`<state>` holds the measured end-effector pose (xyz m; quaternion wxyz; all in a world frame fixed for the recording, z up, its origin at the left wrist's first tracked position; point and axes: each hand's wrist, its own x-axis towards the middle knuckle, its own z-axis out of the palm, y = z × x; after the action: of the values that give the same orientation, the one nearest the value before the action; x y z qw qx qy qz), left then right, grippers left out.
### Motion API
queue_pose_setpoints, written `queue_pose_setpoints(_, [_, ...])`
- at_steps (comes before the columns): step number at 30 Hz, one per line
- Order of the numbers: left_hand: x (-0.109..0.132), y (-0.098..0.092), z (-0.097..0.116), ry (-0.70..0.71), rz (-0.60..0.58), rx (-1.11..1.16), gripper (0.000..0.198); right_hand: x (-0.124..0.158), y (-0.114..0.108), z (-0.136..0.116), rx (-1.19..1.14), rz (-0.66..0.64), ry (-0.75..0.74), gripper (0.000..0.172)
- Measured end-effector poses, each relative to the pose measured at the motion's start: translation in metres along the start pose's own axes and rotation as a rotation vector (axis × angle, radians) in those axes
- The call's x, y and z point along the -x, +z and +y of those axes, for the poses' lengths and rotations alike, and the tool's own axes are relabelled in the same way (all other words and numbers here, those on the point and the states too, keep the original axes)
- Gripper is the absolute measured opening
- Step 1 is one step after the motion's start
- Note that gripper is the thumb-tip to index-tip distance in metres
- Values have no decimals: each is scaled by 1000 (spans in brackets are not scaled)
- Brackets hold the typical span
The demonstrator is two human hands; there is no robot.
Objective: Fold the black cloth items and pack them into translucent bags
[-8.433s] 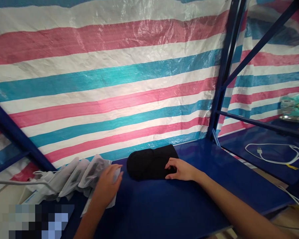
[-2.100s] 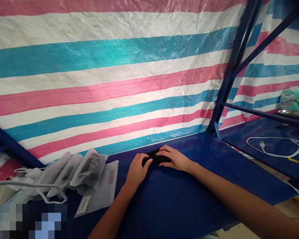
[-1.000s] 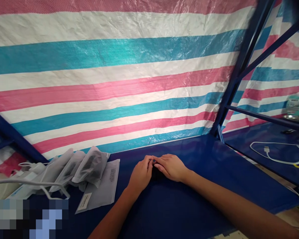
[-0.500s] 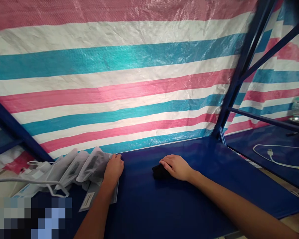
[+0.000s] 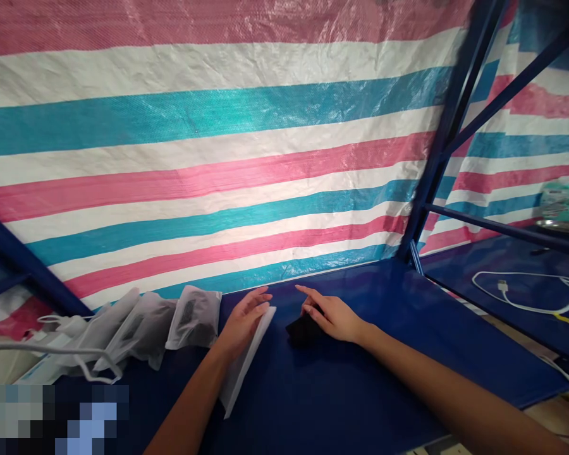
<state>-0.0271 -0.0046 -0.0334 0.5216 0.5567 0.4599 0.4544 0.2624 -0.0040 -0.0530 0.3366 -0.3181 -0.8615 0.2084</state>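
Note:
My left hand holds a flat translucent white pouch by its upper end, tilted on edge above the blue shelf. My right hand grips a small tightly rolled black cloth just to the right of the pouch, index finger stretched toward the left hand. Both hands are a short way apart at the middle of the shelf, near the striped tarp.
A row of filled translucent pouches with dark contents lies at the left, beside a white hanger. A blue upright post stands at the right. On the neighbouring shelf lie a white cable and green packets.
My left hand left the black roll, reached to the flat pouch at the left, picked it up and brought it back beside the roll. The right hand kept the roll and lifted it slightly.

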Motion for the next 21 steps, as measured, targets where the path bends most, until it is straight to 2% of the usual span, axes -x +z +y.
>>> queue_pose_setpoints(3, [9,24,-2,73,-132,-26,68,-1,2,-10,-90,-57,-29,56])
queue_pose_setpoints(8, [18,40,-5,188,-209,4,95,-1,7,-25,-174,-79,-14,30])
queue_pose_setpoints(13, [23,43,-2,292,-139,-197,82,-1,7,-26,-230,-70,7,18])
queue_pose_setpoints(17, [28,48,3,376,-93,-384,70,0,10,-24,-190,-61,1,12])
queue_pose_setpoints(21, [31,49,5,348,-80,-416,64,2,13,-21,-112,-45,-23,9])
